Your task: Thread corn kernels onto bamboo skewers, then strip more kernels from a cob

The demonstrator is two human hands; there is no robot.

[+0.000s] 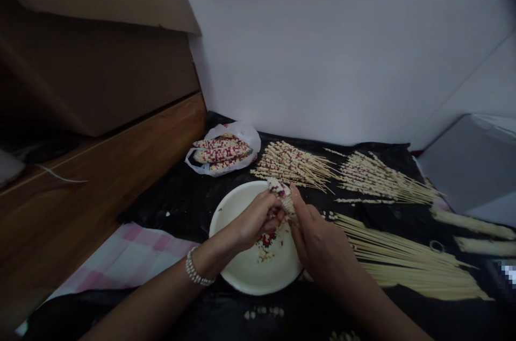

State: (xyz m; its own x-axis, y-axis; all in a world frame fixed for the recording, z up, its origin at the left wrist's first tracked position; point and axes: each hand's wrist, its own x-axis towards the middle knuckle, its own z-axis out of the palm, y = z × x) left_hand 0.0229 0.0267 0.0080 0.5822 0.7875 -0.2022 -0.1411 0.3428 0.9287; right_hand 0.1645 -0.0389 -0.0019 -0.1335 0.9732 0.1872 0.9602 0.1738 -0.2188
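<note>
A corn cob [282,193] with white and purple kernels is held above the bowl, part of it stripped of kernels. My left hand [262,216], a beaded bracelet at its wrist, is closed around the cob from the left. On the other side, my right hand [313,233] grips the cob with thumb and fingers pressed to it; some fingertips are hidden. Beneath both hands stands a white bowl [237,268] with a red printed pattern and some loose kernels [265,256] in its bottom.
Whole cobs fill a plastic bag [250,139] behind the bowl. Skewers threaded with kernels lie in two piles [296,163] [373,177] along the wall. Bare skewers [411,260] and stripped cobs [479,225] are at right. A cardboard box [133,66] stands at left.
</note>
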